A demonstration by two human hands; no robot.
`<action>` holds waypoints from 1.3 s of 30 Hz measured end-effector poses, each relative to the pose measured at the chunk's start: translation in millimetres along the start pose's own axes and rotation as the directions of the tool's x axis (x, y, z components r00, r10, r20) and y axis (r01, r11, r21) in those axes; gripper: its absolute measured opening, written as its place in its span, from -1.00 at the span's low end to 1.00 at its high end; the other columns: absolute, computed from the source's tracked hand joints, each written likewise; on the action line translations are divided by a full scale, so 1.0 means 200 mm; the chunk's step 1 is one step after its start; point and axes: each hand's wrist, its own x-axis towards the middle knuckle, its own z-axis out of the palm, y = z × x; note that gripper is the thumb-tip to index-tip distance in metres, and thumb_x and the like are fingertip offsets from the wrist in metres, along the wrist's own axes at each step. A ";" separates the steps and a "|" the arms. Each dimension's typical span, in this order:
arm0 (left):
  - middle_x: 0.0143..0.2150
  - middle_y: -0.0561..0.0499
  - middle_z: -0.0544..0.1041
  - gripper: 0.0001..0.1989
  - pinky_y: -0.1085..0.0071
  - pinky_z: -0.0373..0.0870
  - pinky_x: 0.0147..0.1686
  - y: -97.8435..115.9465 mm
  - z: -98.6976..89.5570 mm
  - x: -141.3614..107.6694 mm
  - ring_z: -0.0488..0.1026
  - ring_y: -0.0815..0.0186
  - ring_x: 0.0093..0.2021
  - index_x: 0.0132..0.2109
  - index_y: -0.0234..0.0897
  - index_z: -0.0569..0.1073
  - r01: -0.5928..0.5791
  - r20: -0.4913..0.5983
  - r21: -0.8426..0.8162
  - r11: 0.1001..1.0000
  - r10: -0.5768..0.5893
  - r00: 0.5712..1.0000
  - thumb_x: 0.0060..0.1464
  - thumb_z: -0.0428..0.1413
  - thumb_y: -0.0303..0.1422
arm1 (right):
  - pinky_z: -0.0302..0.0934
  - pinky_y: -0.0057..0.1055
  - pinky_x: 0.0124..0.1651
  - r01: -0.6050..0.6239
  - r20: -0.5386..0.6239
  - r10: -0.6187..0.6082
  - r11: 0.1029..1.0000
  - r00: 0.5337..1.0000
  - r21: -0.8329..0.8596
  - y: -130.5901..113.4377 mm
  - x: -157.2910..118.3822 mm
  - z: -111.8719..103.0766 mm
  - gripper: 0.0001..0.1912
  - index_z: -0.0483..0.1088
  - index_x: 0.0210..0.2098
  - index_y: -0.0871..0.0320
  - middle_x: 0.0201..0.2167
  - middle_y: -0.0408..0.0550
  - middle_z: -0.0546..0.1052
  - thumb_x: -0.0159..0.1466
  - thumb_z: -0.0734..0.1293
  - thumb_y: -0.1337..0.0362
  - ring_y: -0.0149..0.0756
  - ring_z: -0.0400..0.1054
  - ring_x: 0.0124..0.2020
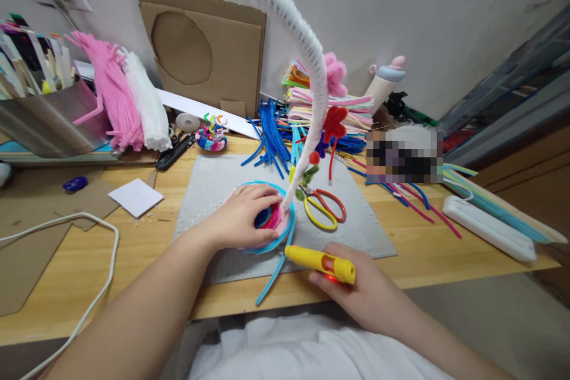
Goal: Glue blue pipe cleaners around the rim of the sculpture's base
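My left hand (243,214) spans a round base of coiled pipe cleaners (290,214), gripping it with the thumb near its front rim. The base has a light blue outer edge with pink and dark blue inside. From its right side rises a tall curved white pipe-cleaner stem (314,65). Pink, red and purple flowers stand beside the stem, the red flower (335,123) among them. A loose blue pipe-cleaner end (271,279) hangs toward me. My right hand (351,291) is wrapped round a yellow hot glue gun (312,259), its nozzle close to the base's right edge; a red light glows on it.
Scissors (323,211) with yellow and orange handles lie on the grey mat (365,237). Behind are blue pipe cleaners (272,130), pink bundles (120,101) and a cardboard panel (236,41). A power strip (490,228) sits right; a white cable (113,249) runs left.
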 end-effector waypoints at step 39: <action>0.25 -0.13 0.34 -0.37 0.04 0.10 0.24 -0.01 0.01 0.00 0.22 0.02 0.26 0.18 -0.20 0.37 -0.003 0.000 0.003 1.000 0.003 1.000 -0.02 0.21 -0.07 | 0.11 -0.39 -0.37 0.040 -0.063 -0.045 0.995 0.997 -0.091 0.01 -0.03 -0.01 -0.73 0.23 -0.40 0.09 -0.43 -0.13 0.39 0.33 0.23 0.07 -0.30 0.31 -0.41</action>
